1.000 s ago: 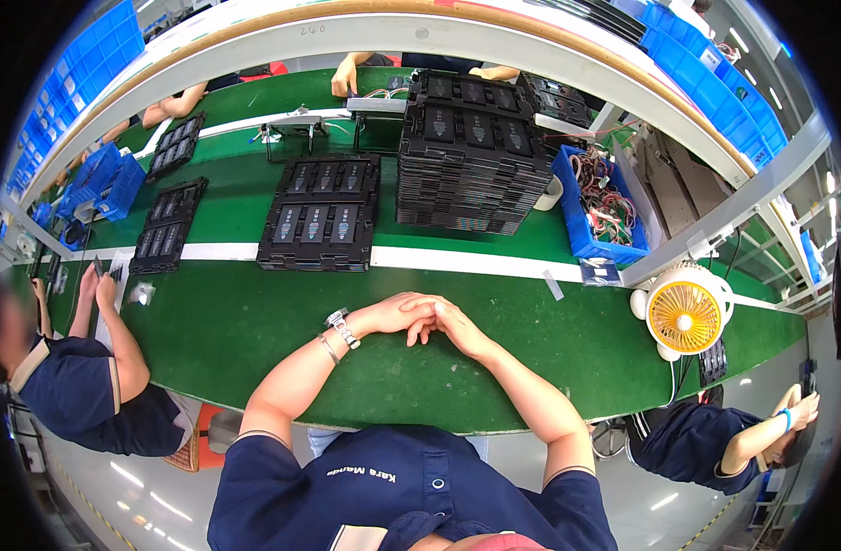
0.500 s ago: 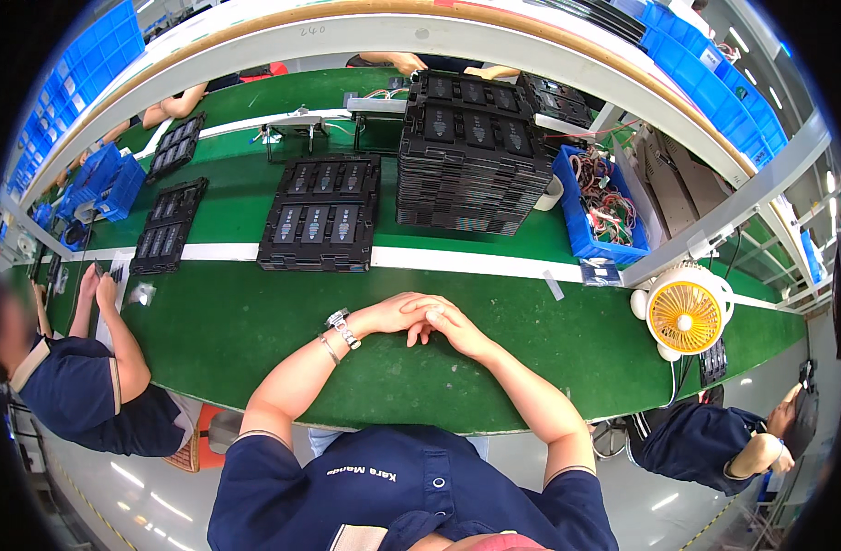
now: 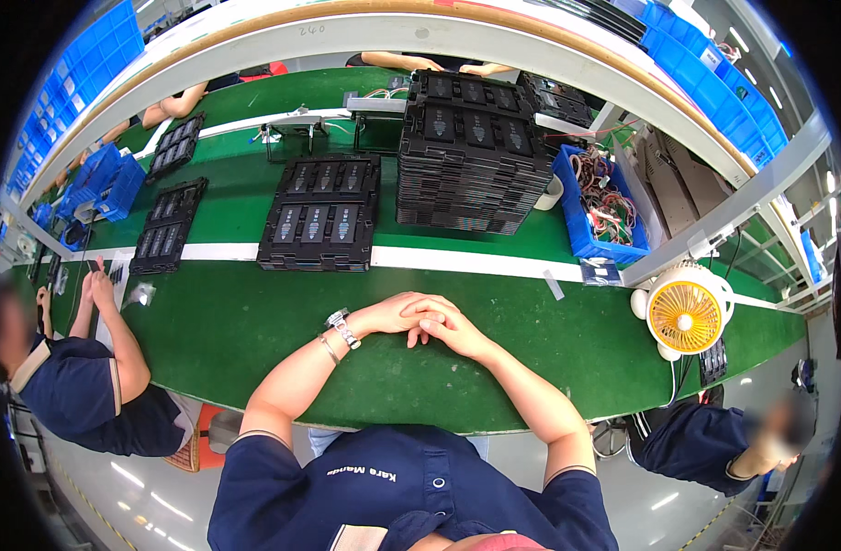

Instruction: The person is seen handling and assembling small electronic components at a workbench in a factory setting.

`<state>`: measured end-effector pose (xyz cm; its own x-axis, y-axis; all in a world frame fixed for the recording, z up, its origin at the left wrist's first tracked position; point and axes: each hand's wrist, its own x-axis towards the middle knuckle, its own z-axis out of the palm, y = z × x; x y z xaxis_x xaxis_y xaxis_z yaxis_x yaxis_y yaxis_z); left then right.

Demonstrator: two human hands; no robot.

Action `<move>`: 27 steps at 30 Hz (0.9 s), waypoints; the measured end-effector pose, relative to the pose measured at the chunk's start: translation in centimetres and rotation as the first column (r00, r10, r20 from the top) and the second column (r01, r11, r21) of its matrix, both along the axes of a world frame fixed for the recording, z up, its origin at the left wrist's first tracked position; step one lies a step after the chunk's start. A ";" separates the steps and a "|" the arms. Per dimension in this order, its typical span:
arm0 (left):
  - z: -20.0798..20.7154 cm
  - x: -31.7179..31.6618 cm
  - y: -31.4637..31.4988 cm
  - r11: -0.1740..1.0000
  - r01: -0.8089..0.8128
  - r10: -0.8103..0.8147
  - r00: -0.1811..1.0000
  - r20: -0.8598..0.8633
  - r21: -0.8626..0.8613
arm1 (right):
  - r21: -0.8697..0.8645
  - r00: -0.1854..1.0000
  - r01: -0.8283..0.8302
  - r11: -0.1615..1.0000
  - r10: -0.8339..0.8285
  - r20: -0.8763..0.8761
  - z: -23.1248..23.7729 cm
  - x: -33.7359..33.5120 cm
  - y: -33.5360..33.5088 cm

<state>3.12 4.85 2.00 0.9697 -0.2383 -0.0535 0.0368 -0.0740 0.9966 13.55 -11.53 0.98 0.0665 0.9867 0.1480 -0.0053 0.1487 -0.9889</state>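
My left hand [image 3: 393, 313] and my right hand [image 3: 452, 328] are clasped together over the green table [image 3: 228, 321], fingers folded around each other. Neither shows any object in it. A metal watch [image 3: 341, 324] and a thin bangle sit on my left wrist. Beyond my hands, a black plastic tray [image 3: 315, 225] with several compartments lies on the table, apart from them. To its right rises a tall stack of the same black trays [image 3: 471, 184]. Where my fingers overlap, some fingertips are hidden.
A white fan with a yellow grille [image 3: 684, 317] stands at the right. Behind it sits a blue bin of wires [image 3: 613, 207]. More black trays [image 3: 170, 227] lie to the left. A shelf beam [image 3: 420, 34] crosses overhead. Co-workers sit on both sides and across.
My clasped hands stay nearly in place, with a slight shift of the right fingers. The co-worker at right has turned the head; the one across has moved a hand.
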 end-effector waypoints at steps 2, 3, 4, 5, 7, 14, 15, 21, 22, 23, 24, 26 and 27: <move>0.6 0.2 -0.2 1.000 0.000 0.000 1.000 -0.012 0.016 | -0.001 1.000 0.007 1.000 -0.007 -0.005 0.0 0.1 -0.1; 0.8 0.2 -0.3 0.999 -0.001 0.001 1.000 -0.023 0.033 | 0.000 1.000 0.012 1.000 -0.012 -0.011 -0.1 0.1 -0.1; 0.7 0.2 -0.3 0.999 -0.001 0.002 1.000 -0.023 0.033 | 0.000 1.000 0.011 1.000 -0.011 -0.010 -0.1 0.1 -0.1; 0.5 0.3 -0.2 1.000 -0.001 0.001 1.000 -0.023 0.028 | 0.000 1.000 -0.004 1.000 0.004 -0.025 -0.2 0.2 0.0; 0.4 0.2 -0.2 1.000 0.000 0.000 1.000 -0.022 0.021 | -0.001 0.999 -0.018 1.000 0.018 -0.039 -0.1 0.3 0.0; 0.7 0.2 -0.5 1.000 -0.021 0.021 1.000 -0.004 0.020 | -0.001 0.997 -0.019 1.000 0.019 -0.072 0.2 0.3 0.0; 0.7 0.3 -0.5 1.000 -0.021 0.021 1.000 0.012 0.015 | -0.001 0.997 -0.028 1.000 0.028 -0.076 0.1 0.3 0.0; 0.6 0.3 -0.3 0.999 -0.014 0.015 1.000 -0.016 0.050 | 0.000 0.996 -0.011 1.000 0.011 -0.084 0.5 0.1 0.0; 0.7 0.3 -0.3 0.999 -0.014 0.015 1.000 -0.016 0.050 | 0.000 0.996 -0.011 1.000 0.011 -0.083 0.5 0.1 0.0; 0.7 0.2 -0.4 0.999 -0.022 0.023 1.000 -0.012 0.046 | 0.001 0.996 -0.016 1.000 0.016 -0.088 0.4 0.1 0.0; 0.8 0.2 -0.4 0.999 -0.030 0.031 0.999 -0.009 0.042 | 0.002 0.995 -0.021 1.000 0.021 -0.092 0.4 0.1 0.0; 0.8 0.2 -0.4 0.998 -0.028 0.028 1.000 -0.002 0.052 | -0.003 0.996 -0.022 1.000 0.022 -0.083 0.2 0.2 0.0; 0.8 0.2 -0.4 0.998 -0.025 0.024 1.000 0.006 0.061 | -0.008 0.997 -0.023 1.000 0.022 -0.073 0.0 0.3 0.0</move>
<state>3.35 4.44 2.84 0.9755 -0.2108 -0.0623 0.0344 -0.1339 0.9904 13.84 -11.52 1.03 0.0545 0.9893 0.1350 -0.0811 0.1391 -0.9870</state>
